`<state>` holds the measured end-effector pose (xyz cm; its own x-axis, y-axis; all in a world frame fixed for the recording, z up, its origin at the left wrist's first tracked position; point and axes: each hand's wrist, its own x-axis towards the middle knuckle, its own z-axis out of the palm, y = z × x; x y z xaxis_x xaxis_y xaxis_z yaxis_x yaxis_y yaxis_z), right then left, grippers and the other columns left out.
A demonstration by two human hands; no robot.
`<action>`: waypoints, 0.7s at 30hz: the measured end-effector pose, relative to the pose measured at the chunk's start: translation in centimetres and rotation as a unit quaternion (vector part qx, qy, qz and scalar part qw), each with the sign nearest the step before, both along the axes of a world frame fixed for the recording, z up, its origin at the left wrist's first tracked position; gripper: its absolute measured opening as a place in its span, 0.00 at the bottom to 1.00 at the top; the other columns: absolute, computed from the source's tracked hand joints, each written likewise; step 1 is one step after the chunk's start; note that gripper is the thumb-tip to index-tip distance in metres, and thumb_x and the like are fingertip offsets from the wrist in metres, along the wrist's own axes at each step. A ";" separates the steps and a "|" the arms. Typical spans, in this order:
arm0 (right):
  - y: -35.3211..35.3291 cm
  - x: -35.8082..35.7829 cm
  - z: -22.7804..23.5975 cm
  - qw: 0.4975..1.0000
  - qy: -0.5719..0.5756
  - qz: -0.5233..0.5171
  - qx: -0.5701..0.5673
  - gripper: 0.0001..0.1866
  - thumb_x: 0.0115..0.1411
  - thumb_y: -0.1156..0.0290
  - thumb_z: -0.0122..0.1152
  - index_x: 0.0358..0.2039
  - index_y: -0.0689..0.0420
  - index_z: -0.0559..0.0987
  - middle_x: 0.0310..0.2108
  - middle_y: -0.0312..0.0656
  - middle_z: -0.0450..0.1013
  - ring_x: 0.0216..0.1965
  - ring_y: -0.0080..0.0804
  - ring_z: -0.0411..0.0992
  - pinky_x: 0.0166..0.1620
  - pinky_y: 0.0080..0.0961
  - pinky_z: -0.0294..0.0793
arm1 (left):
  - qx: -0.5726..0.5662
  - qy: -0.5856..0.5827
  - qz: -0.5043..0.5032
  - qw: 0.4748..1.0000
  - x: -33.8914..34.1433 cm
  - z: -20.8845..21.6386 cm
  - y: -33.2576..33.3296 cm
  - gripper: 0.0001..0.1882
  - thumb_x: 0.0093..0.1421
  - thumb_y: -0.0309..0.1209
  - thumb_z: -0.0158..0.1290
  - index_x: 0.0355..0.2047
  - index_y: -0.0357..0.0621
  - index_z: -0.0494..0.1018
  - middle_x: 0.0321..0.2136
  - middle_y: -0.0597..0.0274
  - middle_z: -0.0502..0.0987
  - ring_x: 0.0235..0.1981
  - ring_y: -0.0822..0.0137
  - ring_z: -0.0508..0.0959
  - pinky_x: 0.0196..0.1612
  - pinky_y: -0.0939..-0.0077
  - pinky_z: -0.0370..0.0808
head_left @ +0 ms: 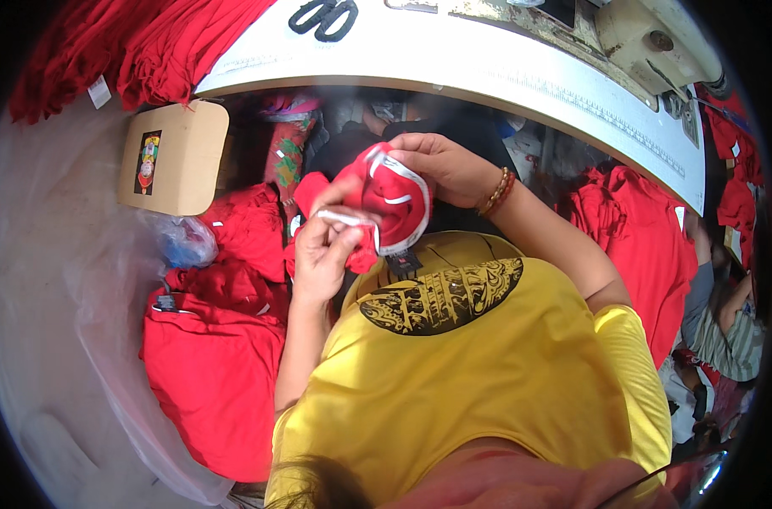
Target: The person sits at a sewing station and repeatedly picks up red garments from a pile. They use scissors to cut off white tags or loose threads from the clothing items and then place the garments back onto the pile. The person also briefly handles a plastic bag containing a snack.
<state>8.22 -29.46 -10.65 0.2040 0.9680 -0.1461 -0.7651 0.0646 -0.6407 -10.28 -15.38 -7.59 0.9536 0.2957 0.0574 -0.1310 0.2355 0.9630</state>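
A red garment [410, 197] with white trim along its opening is held up in front of my lap. The trim curves in a loop between my hands. My left hand [318, 261] is closed, pinching the trimmed edge between thumb and fingers. At the far right side of the loop, my right hand [444, 168] grips the same edge, its thumb on top; beaded bracelets circle that wrist. A black tag [404, 263] hangs at the garment's near side. Part of the cloth beside my left fingers is blurred.
Beyond my lap runs a white sewing table [454, 51], bearing a sewing machine [657, 42] and black-handled scissors [325, 19]. Red garments pile at its far left [165, 51], beside my left arm [220, 373] and on my right [636, 246]. A cardboard box [199, 157] stands left. Another person sits far right.
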 end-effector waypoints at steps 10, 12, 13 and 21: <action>-0.2 -2.0 1.1 0.972 -0.219 -0.077 -0.043 0.17 0.60 0.70 0.62 0.48 0.64 0.74 0.40 0.36 0.74 0.42 0.20 0.72 0.47 0.21 0.72 | -0.014 0.091 0.092 0.991 2.2 -3.8 0.7 0.07 0.61 0.17 0.49 0.39 0.41 0.70 0.34 0.70 0.74 0.36 0.80 0.73 0.40 0.85 0.70; -0.9 -1.7 -0.7 0.956 -0.273 -0.057 -0.090 0.17 0.60 0.70 0.61 0.49 0.63 0.74 0.40 0.35 0.75 0.42 0.18 0.72 0.47 0.20 0.72 | -0.032 0.075 0.093 0.992 2.2 -4.1 1.0 0.07 0.61 0.17 0.49 0.39 0.41 0.70 0.34 0.69 0.75 0.36 0.79 0.73 0.41 0.85 0.70; -1.1 -1.8 -0.6 0.952 -0.281 -0.069 -0.101 0.16 0.60 0.69 0.62 0.46 0.64 0.75 0.38 0.34 0.76 0.40 0.18 0.73 0.46 0.19 0.73 | -0.059 0.073 0.090 0.991 2.1 -4.5 1.2 0.07 0.61 0.17 0.49 0.38 0.42 0.71 0.34 0.70 0.75 0.36 0.79 0.73 0.41 0.85 0.70; -0.8 -1.9 -0.4 0.976 -0.100 -0.115 -0.156 0.10 0.63 0.67 0.58 0.41 0.58 0.77 0.34 0.32 0.76 0.35 0.15 0.74 0.39 0.16 0.74 | -0.027 0.078 0.149 0.985 2.4 -2.7 0.5 0.05 0.60 0.19 0.51 0.36 0.41 0.72 0.38 0.63 0.77 0.40 0.75 0.75 0.46 0.79 0.70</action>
<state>6.35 -30.25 -11.02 0.4659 0.8080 -0.3606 -0.6110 -0.0010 -0.7916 -7.93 -14.87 -10.32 0.8198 0.5624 -0.1075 -0.0527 0.2611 0.9639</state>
